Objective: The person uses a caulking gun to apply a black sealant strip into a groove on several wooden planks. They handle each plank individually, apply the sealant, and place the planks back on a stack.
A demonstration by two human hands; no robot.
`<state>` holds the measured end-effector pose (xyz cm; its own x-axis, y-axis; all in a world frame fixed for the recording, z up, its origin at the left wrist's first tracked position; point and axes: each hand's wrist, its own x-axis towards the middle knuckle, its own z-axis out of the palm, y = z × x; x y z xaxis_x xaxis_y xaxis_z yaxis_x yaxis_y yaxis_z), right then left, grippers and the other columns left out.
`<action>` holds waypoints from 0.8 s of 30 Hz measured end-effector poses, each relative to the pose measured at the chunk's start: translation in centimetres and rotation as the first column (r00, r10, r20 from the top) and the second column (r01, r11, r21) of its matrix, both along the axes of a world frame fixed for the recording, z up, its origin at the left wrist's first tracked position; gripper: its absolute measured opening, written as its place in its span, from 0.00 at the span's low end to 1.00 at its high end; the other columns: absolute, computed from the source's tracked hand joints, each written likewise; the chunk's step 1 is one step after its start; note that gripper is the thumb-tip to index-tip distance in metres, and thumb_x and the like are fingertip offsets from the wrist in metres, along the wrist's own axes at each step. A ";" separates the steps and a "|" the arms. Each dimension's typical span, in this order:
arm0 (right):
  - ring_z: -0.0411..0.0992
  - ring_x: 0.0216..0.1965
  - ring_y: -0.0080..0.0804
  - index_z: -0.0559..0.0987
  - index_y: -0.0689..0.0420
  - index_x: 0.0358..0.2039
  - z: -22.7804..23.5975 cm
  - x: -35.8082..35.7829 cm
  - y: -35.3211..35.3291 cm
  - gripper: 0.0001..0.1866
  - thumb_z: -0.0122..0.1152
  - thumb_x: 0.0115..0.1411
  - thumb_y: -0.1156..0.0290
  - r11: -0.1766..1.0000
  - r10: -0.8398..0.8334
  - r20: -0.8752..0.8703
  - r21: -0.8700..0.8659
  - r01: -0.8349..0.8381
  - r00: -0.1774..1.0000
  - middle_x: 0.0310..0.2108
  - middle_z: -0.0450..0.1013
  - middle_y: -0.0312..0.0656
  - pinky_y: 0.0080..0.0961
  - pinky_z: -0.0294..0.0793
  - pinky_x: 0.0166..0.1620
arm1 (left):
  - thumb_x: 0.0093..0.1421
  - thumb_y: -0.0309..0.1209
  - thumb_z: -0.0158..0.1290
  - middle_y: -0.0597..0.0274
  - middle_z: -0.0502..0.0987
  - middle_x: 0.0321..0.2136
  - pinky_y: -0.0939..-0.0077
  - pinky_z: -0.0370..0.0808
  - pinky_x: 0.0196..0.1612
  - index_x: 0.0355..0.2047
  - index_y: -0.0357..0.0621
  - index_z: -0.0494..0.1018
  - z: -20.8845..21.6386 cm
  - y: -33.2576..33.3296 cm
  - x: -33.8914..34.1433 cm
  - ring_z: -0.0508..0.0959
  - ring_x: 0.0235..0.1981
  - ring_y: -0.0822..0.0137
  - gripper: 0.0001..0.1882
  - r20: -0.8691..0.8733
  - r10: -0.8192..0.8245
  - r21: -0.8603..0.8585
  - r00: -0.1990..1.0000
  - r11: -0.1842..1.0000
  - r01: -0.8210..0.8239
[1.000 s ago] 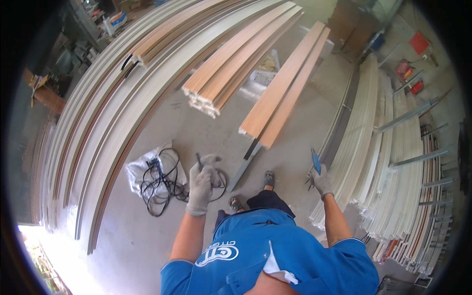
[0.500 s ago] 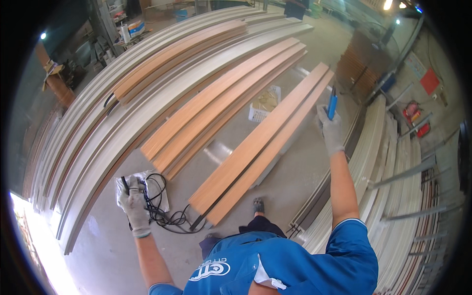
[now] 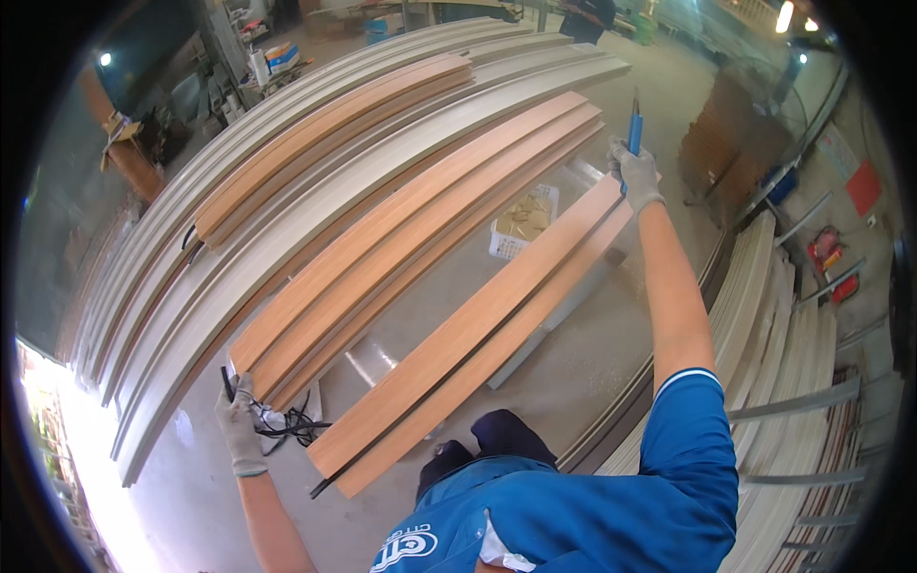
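My gloved left hand [image 3: 237, 435] is closed on the end of a black flexible strip [image 3: 227, 383], beside the left end of the middle wood-grain boards [image 3: 411, 250]. A loose tangle of the same black strip [image 3: 291, 425] trails from there across the floor. In my gloved right hand [image 3: 638, 172] is a blue-handled utility knife [image 3: 635, 132], its dark tip pointing up and away. That hand is over the far end of the nearest pair of wood-grain boards [image 3: 458, 358]. A black strip runs along the gap between these two boards and pokes out at their near end.
White and grey long profiles [image 3: 334, 181] lie beyond the boards. A white basket [image 3: 501, 246] with small tan pieces stands between the two board groups. Pale lengths on metal rack arms [image 3: 798, 401] line the right side. A person [image 3: 585, 21] stands at the far end.
My left hand has moved from the plastic bag and coil to the middle boards' left end, strip still in it. My right hand has shifted inward over the nearest boards' far end.
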<state>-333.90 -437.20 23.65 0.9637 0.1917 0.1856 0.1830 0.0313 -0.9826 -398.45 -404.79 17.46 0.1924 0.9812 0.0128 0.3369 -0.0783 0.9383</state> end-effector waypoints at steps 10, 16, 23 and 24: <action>0.78 0.29 0.35 0.86 0.58 0.33 -2.2 23.6 6.0 0.25 0.68 0.55 0.45 0.805 -0.061 0.263 -0.557 0.203 0.963 0.26 0.80 0.45 0.38 0.75 0.34 | 0.66 0.42 0.60 0.79 0.65 0.17 0.83 0.50 0.14 0.49 0.40 0.80 0.1 -0.3 0.6 0.56 0.12 0.84 0.19 -0.141 0.226 -0.062 0.964 0.970 -0.237; 0.77 0.47 0.43 0.80 0.61 0.53 -5.6 40.5 9.0 0.38 0.66 0.54 0.40 0.453 0.241 -0.014 -0.883 -0.126 0.970 0.46 0.79 0.54 0.41 0.76 0.47 | 0.67 0.46 0.57 0.60 0.80 0.28 0.64 0.69 0.24 0.55 0.47 0.77 -1.6 1.5 -1.6 0.72 0.21 0.66 0.22 -0.404 0.178 0.123 0.897 0.983 -0.140; 0.68 0.61 0.40 0.74 0.68 0.60 -6.4 47.5 13.0 0.34 0.63 0.64 0.52 0.551 0.459 -0.145 -0.727 -0.409 0.877 0.61 0.69 0.51 0.34 0.65 0.63 | 0.55 0.45 0.68 0.71 0.71 0.22 0.71 0.66 0.27 0.40 0.39 0.84 3.8 0.4 3.6 0.67 0.23 0.74 0.22 -0.468 0.294 -0.041 0.833 0.935 -0.353; 0.67 0.63 0.40 0.73 0.69 0.61 -6.0 47.6 12.5 0.34 0.63 0.65 0.53 0.604 0.375 -0.147 -0.711 -0.361 0.915 0.63 0.68 0.51 0.33 0.64 0.65 | 0.55 0.44 0.69 0.72 0.70 0.21 0.72 0.64 0.26 0.39 0.39 0.83 4.8 0.1 4.2 0.66 0.22 0.75 0.21 -0.466 0.340 -0.015 0.817 0.920 -0.392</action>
